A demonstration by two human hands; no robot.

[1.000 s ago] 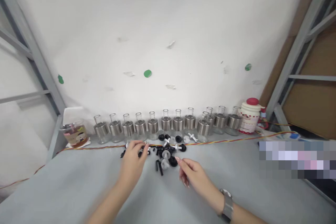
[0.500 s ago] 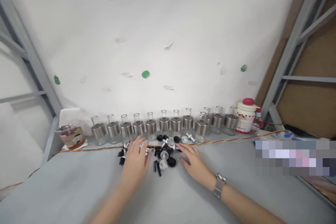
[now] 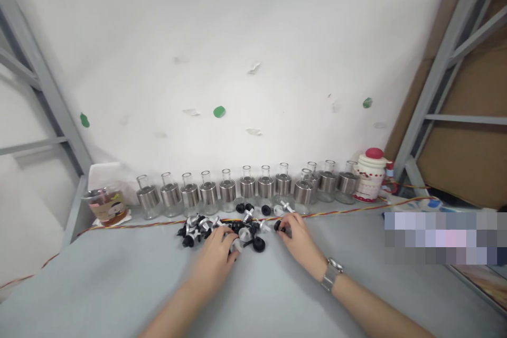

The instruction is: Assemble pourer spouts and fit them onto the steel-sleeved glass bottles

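Observation:
Loose pourer parts lie in a pile on the grey table: silver-and-black spouts (image 3: 204,224), a clear round disc (image 3: 245,234) and a black ringed stopper (image 3: 259,244). My left hand (image 3: 214,253) is at the near side of the pile, its fingers curled round a translucent plastic cap (image 3: 236,245). To the right of the pile, my right hand (image 3: 299,240) pinches a small black stopper (image 3: 279,226) between thumb and fingers. A silver spout (image 3: 285,206) lies just behind that hand. Fingers partly hide both held pieces.
Glass bottles with metal bands (image 3: 208,190) stand in a row along the white wall. A red-and-yellow twisted wire (image 3: 336,214) crosses the table before them. A plastic cup (image 3: 109,206) stands at left, a cream-coloured jar with red lid (image 3: 370,177) at right.
My left hand has moved right and nearer, uncovering spouts, and closed on the translucent cap. My right hand has shifted slightly right and now pinches a black stopper.

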